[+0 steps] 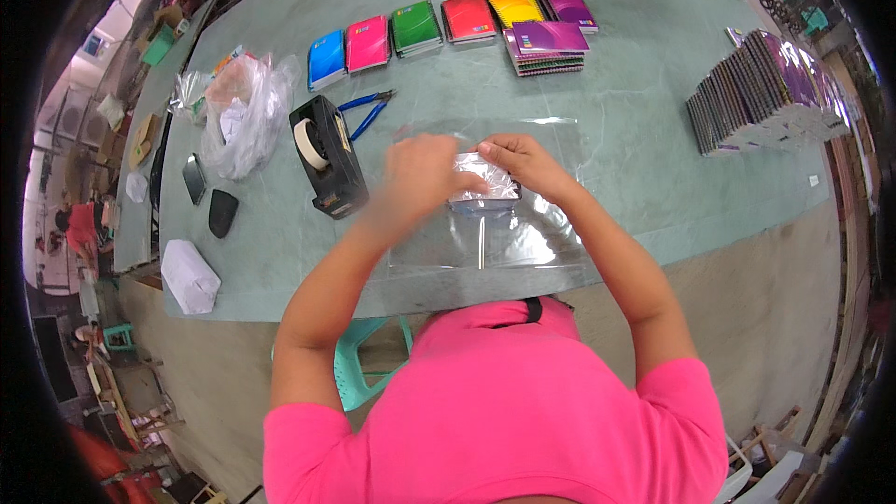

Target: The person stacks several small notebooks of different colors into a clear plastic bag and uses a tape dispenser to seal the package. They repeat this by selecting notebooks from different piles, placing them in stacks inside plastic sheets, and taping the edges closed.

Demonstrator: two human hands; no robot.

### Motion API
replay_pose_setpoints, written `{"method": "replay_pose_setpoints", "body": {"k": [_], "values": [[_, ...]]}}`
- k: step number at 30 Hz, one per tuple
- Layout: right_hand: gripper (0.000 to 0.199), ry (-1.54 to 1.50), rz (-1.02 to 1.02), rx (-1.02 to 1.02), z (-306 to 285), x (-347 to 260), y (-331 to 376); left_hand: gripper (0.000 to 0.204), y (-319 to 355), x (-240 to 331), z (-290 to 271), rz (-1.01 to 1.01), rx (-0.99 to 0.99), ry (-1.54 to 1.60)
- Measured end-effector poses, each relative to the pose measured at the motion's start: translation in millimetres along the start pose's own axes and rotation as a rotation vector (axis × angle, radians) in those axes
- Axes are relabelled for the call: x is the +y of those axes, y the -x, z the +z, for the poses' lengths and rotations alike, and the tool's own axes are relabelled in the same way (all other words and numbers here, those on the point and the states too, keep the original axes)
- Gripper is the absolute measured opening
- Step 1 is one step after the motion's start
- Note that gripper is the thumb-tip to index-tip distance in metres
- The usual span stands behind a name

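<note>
A small packet wrapped in shiny clear plastic [481, 171], probably a notebook stack, lies on the table in front of me. Its contents are mostly hidden by glare and my hands. My right hand [525, 162] grips the packet's far right corner with bent fingers. At the packet's left side is my left hand [425, 168], its fingers smeared by motion, so its grip cannot be read. Beneath both hands spreads a clear plastic sheet [541, 241], flat on the table. A black tape dispenser [343, 163] with a cream roll stands left of my left hand.
Blue-handled pliers [371, 116] lie behind the dispenser. Colourful spiral notebooks [415, 28] form a row at the back, beside a purple-topped stack [549, 45]. More notebooks [761, 93] are piled right. A plastic bag [245, 117], phone [194, 179] and black pouch [222, 213] sit left.
</note>
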State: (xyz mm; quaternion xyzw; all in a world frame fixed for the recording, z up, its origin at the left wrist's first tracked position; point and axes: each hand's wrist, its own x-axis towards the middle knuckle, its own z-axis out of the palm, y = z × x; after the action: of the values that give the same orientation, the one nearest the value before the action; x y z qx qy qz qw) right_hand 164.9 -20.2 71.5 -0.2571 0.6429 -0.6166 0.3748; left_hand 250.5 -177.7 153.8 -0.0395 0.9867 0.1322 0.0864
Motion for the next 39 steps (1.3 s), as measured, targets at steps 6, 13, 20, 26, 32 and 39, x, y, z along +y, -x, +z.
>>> {"method": "replay_pose_setpoints", "body": {"k": [6,13,20,26,32,39], "values": [[0.045,-0.102,-0.074,0.116,0,10,12,0.069,21,-60,32,0.233,0.086,0.357],[0.081,-0.682,0.544,0.066,-26,55,90,0.062,8,2,74,0.282,0.247,0.8],[0.041,-1.328,0.027,0.282,-78,52,160,0.056,-17,130,67,1.172,0.274,0.247],[0.064,-0.514,-0.086,1.181,-180,54,243,0.053,-32,184,62,1.043,0.123,0.451],[0.078,0.173,0.041,1.779,-248,124,242,0.043,-34,169,92,0.929,-0.065,0.538],[0.072,0.296,-0.053,2.002,-294,143,194,0.04,-31,137,112,0.72,-0.068,0.599]]}}
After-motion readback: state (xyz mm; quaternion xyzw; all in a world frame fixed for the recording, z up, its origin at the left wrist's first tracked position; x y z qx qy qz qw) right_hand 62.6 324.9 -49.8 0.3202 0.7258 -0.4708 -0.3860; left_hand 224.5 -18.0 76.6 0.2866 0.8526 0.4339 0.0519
